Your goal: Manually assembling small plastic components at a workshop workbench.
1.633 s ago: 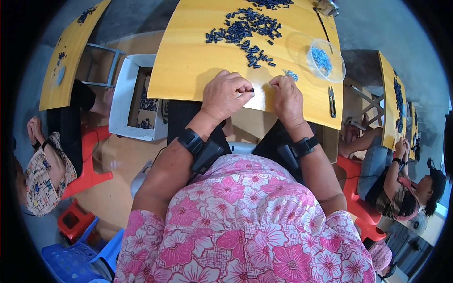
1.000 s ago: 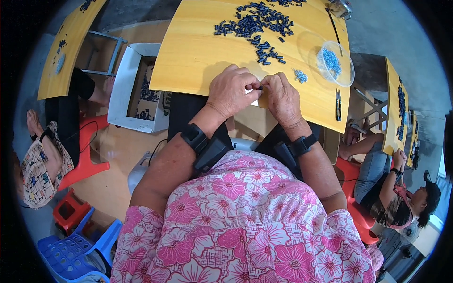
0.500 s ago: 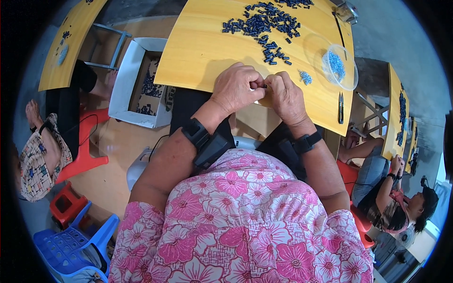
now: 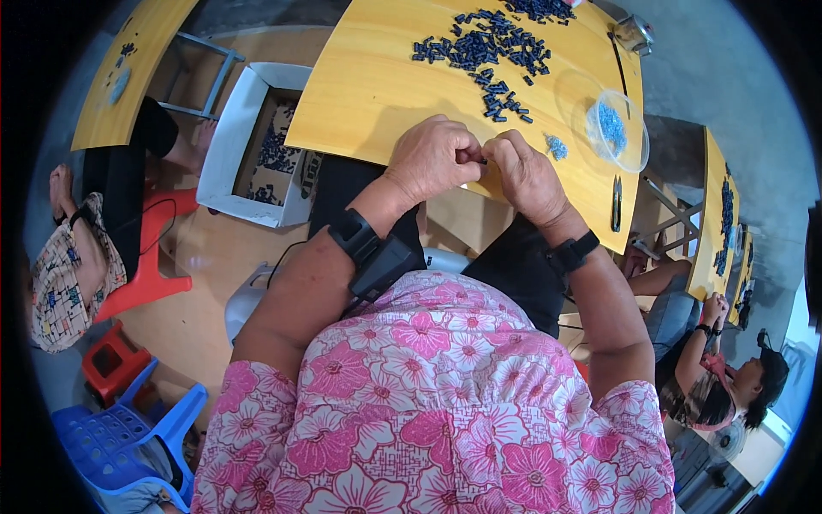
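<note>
- Two bare hands meet at the near edge of the yellow table (image 4: 368,94), fingertips almost touching.
- The left hand (image 4: 435,158) pinches a small black piece (image 4: 485,161) between thumb and forefinger, its other fingers curled in.
- The right hand (image 4: 527,178) has its thumb and forefinger pressed together at the right end of that piece; whether something tiny sits between them, I cannot tell.
- Beyond the hands, many black tube-like pieces (image 4: 484,50) lie in a loose heap, a narrow trail of them reaching toward the person.
- Just beyond the right hand is a little cluster of pale blue bits (image 4: 556,147).
- To its right stands a clear round tub (image 4: 638,158) with more such bits inside.
- Dark snips (image 4: 616,206) lie nearer the table's right edge.
- Left of the table, an open white box (image 4: 231,146) holds further dark pieces.
</note>
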`<state>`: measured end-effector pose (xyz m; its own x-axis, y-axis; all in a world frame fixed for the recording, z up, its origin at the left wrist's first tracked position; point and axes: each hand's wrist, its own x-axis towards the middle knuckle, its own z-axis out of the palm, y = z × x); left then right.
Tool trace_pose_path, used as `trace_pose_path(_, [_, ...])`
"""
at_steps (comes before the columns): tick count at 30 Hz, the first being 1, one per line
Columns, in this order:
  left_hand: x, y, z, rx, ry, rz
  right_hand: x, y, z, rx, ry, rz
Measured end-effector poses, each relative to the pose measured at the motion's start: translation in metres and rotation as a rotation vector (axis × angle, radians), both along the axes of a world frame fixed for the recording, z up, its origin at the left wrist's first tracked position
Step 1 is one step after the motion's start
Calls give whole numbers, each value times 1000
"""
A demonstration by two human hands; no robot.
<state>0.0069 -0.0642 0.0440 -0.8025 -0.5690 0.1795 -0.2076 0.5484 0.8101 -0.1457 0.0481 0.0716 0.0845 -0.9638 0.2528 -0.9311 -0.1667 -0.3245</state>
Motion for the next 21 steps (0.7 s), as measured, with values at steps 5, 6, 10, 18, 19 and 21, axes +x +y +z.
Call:
trace_pose_path(5, [2,-1,-1,-57,-45,0,15,-5,14,130,-204,-90])
trace_pose_path(6, [2,-2,0,-59,-41,2,13,-6,13,128,-201,-89])
trace_pose_path(10, [1,-1,0,-61,-35,-10,8,-1,1,166,-350,-147])
trace_pose_path(18, [1,3,-6,-76,62,14,1,12,-22,235,-1076,-336])
trace_pose_path(19, [1,3,-7,-83,52,15,4,14,-21,191,-998,-318])
trace_pose_path(21, [1,3,-5,-89,42,16,9,15,-18,148,-920,-299])
